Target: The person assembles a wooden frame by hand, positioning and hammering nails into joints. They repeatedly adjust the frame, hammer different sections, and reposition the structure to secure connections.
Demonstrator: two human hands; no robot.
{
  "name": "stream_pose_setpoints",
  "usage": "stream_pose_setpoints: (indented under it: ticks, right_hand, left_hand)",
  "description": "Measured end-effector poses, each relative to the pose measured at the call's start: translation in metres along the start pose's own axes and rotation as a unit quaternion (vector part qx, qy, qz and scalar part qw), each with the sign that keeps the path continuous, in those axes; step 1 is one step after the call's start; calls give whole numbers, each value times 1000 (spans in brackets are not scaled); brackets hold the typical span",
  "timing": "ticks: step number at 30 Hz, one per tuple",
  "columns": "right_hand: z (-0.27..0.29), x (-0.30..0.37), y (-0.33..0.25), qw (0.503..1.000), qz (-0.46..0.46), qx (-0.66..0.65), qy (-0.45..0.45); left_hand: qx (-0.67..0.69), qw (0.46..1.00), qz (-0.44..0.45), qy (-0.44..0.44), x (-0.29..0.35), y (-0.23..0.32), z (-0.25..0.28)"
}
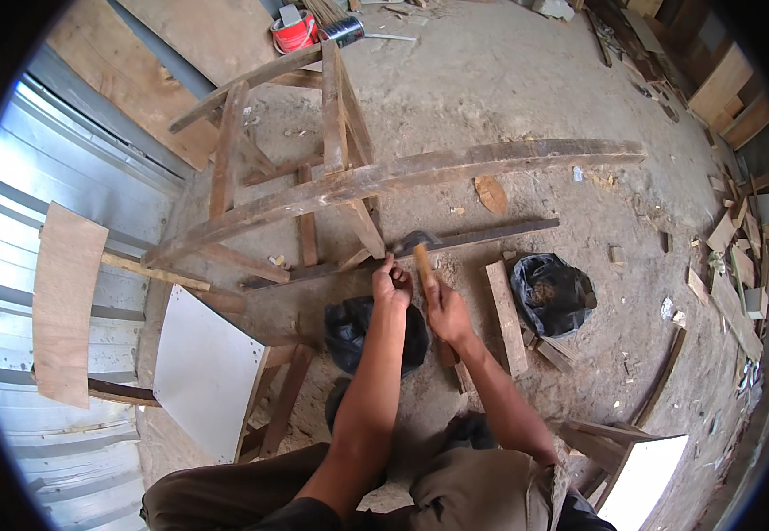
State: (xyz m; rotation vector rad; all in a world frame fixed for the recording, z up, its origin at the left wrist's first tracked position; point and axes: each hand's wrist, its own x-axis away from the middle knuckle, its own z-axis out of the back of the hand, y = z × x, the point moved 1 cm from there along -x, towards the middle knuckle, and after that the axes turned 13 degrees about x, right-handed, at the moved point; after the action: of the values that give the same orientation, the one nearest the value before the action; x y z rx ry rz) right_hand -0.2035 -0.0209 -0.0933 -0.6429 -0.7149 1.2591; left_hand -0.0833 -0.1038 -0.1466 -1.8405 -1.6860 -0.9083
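On the dirt floor (610, 372), a person works with both hands beside the foot of a wooden frame (490, 162), whose long beam lies from near the floor's left edge, by the metal wall (57, 265), toward its right side. The right hand (444, 311) has its grip wrapped around the wooden handle of a hammer (423, 265), its dark head (somewhat blurred) just beside the frame's leg. The left hand (391, 285) has its fingers curled close to the hammer head; whether that grip pinches anything cannot be told. A black bag (349, 332) sits beneath the left forearm, and another open bag (552, 296), with brown bits inside, stands right of the right hand. Near the floor's far edge is a red bucket (294, 35).
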Motion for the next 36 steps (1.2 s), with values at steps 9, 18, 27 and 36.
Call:
stream_pose_setpoints:
  ticks: [9,18,27,36]
  right_hand:
    - [-5,11,10,977,-72,-200,-25]
    - [-12,22,-12,957,-96,-264,-66]
    - [-8,12,-10,949,-88,-300,-46]
    - [-3,10,-11,946,-108,-299,-62]
  left_hand:
    - [-328,942,-54,-52,52,42,-11]
    - [-535,276,-726,-331,203,93,-215]
    - [-870,335,-359,-50,194,94,-242]
    - [-864,339,-369,-59,191,93,-240]
